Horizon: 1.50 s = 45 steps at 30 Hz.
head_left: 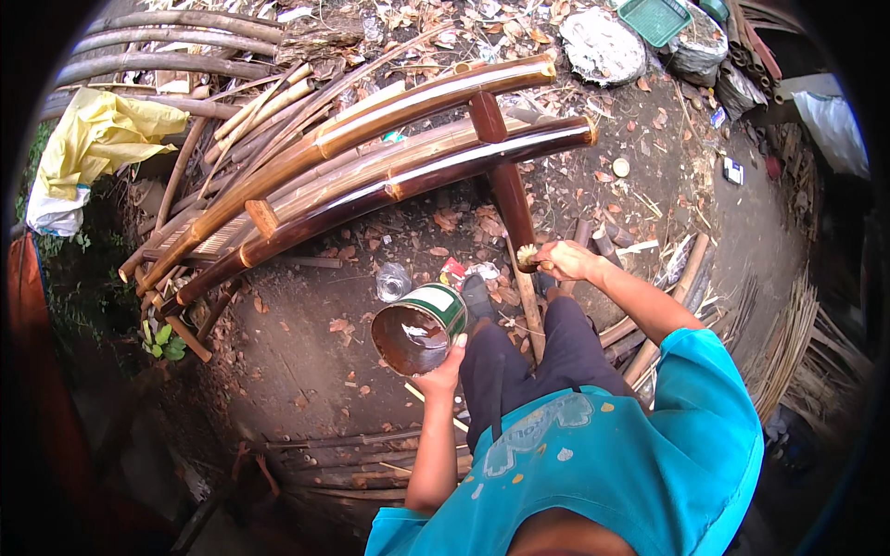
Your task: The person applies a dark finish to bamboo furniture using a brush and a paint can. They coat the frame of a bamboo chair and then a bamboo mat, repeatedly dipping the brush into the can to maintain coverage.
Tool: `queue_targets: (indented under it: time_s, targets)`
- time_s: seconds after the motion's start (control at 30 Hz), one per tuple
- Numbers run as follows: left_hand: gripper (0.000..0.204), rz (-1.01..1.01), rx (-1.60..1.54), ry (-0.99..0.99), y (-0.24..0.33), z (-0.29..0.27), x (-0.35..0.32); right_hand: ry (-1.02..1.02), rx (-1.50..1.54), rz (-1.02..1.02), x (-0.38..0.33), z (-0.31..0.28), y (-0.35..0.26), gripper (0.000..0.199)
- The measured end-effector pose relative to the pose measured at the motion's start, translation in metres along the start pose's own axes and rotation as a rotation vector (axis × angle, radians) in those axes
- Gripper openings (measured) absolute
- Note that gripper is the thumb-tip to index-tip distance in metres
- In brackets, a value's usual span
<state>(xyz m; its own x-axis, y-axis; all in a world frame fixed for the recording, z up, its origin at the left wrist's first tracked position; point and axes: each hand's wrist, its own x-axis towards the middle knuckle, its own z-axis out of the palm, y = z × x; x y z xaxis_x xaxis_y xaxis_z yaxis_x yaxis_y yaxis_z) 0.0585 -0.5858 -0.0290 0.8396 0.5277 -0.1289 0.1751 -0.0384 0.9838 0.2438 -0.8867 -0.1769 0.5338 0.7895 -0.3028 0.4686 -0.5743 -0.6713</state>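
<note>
My left hand [439,374] grips a green-and-white round can [443,304] by its lower side. The can is tipped so that its open mouth faces me, showing a glossy brown coating inside. Closed round what looks like a small brush, my right hand [567,261] presses its pale tuft [527,256] against a dark brown bamboo leg [509,199]. That leg belongs to a bamboo bench frame with a shiny dark lower rail [348,208] and a lighter brown upper rail [408,109]. The brush's handle is hidden in my fingers.
Cut bamboo poles [167,63] lie piled behind the frame. A yellow sack [97,139] hangs at the left. On the leaf-strewn ground are a clear plastic container [393,282], a white sack [603,46] and a green basket [654,18]. More poles lie beside my legs.
</note>
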Motion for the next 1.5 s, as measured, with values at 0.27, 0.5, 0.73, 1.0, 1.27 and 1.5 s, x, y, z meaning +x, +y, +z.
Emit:
queue_targets:
  time_s: [0.27,0.5,0.73,1.0,1.27,1.5]
  targets:
    - [0.063,-0.063,0.025,0.106,0.008,0.069,-0.007,0.476,-0.06,-0.204,0.066,-0.071,0.024,0.034]
    - [0.065,0.01,0.025,0.145,0.015,0.097,-0.005,0.08,0.108,-0.224,0.004,-0.017,0.018,0.042]
    - [0.066,0.061,0.035,0.193,0.023,0.105,0.004,0.077,-0.098,-0.234,0.034,-0.025,0.005,0.039]
    - [0.062,0.076,0.071,0.181,0.029,0.095,0.006,0.612,0.141,-0.141,0.038,-0.055,-0.011,0.026]
    - [0.062,0.099,0.09,0.17,0.034,0.088,0.012,0.376,0.645,0.425,0.009,-0.039,0.0,0.026]
    - [0.059,0.148,0.124,0.098,0.033,0.106,0.028,0.65,1.033,0.88,0.0,0.028,0.077,0.023]
